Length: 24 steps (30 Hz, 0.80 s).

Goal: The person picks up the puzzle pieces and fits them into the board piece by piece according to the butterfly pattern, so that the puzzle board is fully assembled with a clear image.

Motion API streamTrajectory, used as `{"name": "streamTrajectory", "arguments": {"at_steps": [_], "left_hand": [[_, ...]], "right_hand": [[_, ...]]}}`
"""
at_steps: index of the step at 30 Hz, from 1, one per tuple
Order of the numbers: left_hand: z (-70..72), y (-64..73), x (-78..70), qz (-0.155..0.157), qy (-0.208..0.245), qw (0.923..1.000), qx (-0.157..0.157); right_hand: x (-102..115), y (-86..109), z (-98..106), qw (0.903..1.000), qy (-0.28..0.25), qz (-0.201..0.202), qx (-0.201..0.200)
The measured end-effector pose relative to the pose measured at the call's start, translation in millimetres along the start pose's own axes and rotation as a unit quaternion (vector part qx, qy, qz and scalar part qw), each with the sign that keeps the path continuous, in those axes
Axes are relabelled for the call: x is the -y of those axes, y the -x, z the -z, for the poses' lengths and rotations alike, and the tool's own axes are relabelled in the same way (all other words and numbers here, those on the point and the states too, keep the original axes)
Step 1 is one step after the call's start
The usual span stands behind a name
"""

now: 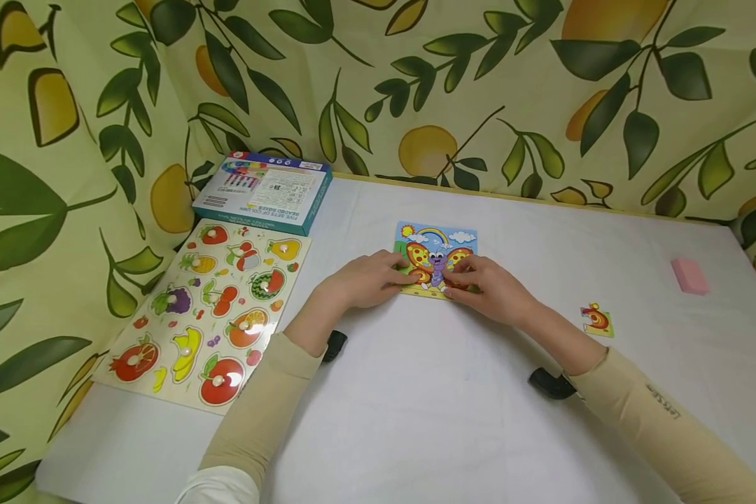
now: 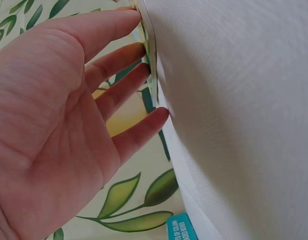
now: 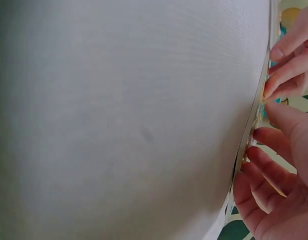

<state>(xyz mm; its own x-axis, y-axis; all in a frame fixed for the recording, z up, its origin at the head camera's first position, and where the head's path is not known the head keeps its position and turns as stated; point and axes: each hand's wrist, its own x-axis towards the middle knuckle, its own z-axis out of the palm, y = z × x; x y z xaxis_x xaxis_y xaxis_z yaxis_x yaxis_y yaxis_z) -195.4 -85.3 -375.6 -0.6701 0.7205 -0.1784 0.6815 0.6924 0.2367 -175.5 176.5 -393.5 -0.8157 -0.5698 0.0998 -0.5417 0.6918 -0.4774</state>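
Note:
A small jigsaw puzzle with a butterfly, a rainbow and a sun lies flat on the white table. My left hand is at its left edge, the thumb and fingertips touching the board. In the left wrist view the fingers are spread and fairly straight. Over the lower right part rests my right hand, thumb and fingertips on the puzzle surface. It hides that corner, so I cannot tell what lies beneath. One loose puzzle piece with an orange swirl lies to the right of the right hand.
On the left lies a fruit peg board, with a boxed bead set behind it. A pink block sits at far right. A leaf-patterned curtain hangs along the table's back edge.

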Motion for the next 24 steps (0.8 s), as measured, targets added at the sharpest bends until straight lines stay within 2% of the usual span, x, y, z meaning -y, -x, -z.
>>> {"name": "streamTrajectory", "arguments": {"at_steps": [7,11,17,24], "left_hand": [[-0.4,1.0,-0.2,0.014,0.025,0.9996,-0.001],[-0.4,1.3,-0.1,0.012,0.022,0.9997,-0.003],[-0.4,0.9,0.7,0.009,0.014,0.9999,-0.003],[1.9,1.0,-0.6,0.003,0.003,1.0000,0.000]], "right_hand": [[0,-1.5,-1,1.0000,0.005,0.002,0.006],[1,0.9,1,0.9998,0.013,0.014,0.006],[1,8.8,3,0.9973,0.041,0.055,0.025],[3,12.1,2,0.9870,0.117,0.110,0.008]]}}
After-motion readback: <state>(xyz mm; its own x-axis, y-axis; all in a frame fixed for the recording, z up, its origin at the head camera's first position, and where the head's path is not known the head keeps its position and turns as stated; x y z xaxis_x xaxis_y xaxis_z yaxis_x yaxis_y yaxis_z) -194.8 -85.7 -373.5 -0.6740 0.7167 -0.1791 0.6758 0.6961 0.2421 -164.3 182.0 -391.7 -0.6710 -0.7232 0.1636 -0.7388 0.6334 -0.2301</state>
